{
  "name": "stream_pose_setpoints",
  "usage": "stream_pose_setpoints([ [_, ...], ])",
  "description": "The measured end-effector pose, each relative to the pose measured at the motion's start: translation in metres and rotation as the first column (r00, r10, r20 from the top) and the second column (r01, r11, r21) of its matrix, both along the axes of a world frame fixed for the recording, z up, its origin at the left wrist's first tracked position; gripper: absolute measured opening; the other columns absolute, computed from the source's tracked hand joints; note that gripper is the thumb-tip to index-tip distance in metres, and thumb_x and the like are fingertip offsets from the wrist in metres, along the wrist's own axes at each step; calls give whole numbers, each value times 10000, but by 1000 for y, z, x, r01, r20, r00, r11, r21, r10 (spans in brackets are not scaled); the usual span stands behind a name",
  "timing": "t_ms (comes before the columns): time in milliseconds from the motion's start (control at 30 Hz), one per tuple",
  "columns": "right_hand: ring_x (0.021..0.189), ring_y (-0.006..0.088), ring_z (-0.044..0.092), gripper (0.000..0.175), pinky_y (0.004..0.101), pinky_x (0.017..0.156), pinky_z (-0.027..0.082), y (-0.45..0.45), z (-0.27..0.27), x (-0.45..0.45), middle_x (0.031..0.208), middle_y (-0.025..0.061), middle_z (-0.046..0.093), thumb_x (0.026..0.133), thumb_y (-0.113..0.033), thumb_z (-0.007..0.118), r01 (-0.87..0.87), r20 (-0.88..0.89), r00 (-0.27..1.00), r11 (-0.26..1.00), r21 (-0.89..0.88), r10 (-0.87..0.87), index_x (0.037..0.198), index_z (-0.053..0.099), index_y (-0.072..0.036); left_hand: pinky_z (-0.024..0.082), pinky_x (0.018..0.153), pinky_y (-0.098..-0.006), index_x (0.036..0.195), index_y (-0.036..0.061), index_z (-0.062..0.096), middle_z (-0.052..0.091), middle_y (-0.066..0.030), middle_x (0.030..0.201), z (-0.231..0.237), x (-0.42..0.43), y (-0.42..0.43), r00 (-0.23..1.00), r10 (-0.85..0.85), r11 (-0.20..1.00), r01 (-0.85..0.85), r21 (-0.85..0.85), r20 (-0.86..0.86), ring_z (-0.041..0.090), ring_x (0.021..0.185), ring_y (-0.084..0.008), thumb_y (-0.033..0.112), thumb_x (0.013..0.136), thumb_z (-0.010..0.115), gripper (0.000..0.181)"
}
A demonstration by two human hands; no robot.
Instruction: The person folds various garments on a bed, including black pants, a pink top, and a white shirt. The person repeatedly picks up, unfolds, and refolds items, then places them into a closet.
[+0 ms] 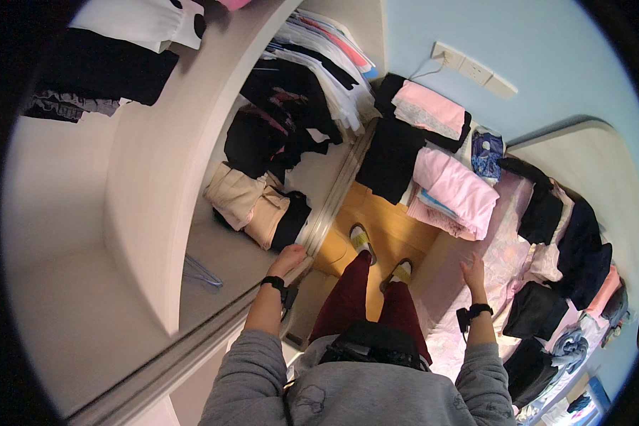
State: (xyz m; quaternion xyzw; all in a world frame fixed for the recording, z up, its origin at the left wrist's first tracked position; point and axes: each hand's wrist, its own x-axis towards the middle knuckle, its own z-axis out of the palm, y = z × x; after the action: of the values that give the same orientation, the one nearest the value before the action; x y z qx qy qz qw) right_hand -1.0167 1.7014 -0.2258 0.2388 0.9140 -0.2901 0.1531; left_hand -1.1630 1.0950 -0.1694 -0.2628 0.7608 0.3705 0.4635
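My left hand [291,259] reaches into the wardrobe at its front track, next to the near end of a row of folded clothes. Its fingers are curled, and whether they grip the clothing is hidden. That row holds beige folded trousers [236,198], a peach folded garment [266,223] and a black folded garment [292,221] with a white edge. My right hand [474,272] hangs over the side of the bed [447,287] with its fingers apart and nothing in them.
Hung clothes [325,69] fill the wardrobe's far end; blue hangers [203,272] lie on its floor. A pink folded stack [455,191] and black folded clothes [391,160] stand ahead. More clothes [575,245] lie along the bed. The sliding-door track [334,205] borders the wooden floor [383,213].
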Motion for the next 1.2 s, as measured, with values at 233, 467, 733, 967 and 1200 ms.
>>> stream_pose_setpoints([
  [233, 1283, 454, 367, 885, 484, 1022, 380, -64, 71, -179, 1445, 234, 334, 681, -150, 800, -326, -225, 903, 926, 191, 365, 1442, 349, -144, 476, 877, -337, 1266, 23, 536, 621, -108, 1150, -8, -59, -20, 966, -200, 972, 175, -155, -164, 596, 1032, -228, 336, 952, 539, 443],
  [467, 1415, 397, 179, 963, 668, 1036, 268, -98, 36, -269, 1568, 116, 149, 667, -354, 806, -496, -34, 840, 791, 359, 542, 1476, 292, -257, 448, 943, -339, 1301, 13, 504, 589, -160, 1231, -26, -41, -16, 967, -45, 986, 2, -169, -251, 556, 1143, -249, 312, 934, 577, 479],
  [733, 1444, 403, 65, 975, 635, 1101, 102, -94, -42, -258, 1579, 154, 105, 688, -487, 733, -610, 35, 743, 654, 447, 668, 1493, 272, -187, 392, 1024, -446, 1347, -2, 420, 458, -250, 1318, -101, -76, -73, 769, -219, 842, -162, -515, -600, 441, 1232, -385, 263, 870, 642, 589],
  [967, 1443, 377, 124, 996, 570, 1135, 102, -90, -60, -260, 1556, 185, 181, 701, -541, 676, -584, -64, 705, 629, 513, 706, 1490, 263, -95, 401, 1006, -441, 1228, -94, 502, 547, -310, 1182, -222, -228, -173, 330, -296, 708, -554, -438, -896, 508, 1140, -438, 365, 923, 554, 553],
  [1200, 1424, 386, 184, 978, 543, 1131, 120, -88, -66, -254, 1524, 198, 258, 797, -753, 453, -528, -94, 701, 603, 598, 707, 1464, 311, -53, 425, 966, -445, 1247, -13, 537, 538, -300, 1211, -280, -323, -240, 434, 23, 529, -769, -357, -900, 523, 1115, -425, 584, 890, 499, 697],
])
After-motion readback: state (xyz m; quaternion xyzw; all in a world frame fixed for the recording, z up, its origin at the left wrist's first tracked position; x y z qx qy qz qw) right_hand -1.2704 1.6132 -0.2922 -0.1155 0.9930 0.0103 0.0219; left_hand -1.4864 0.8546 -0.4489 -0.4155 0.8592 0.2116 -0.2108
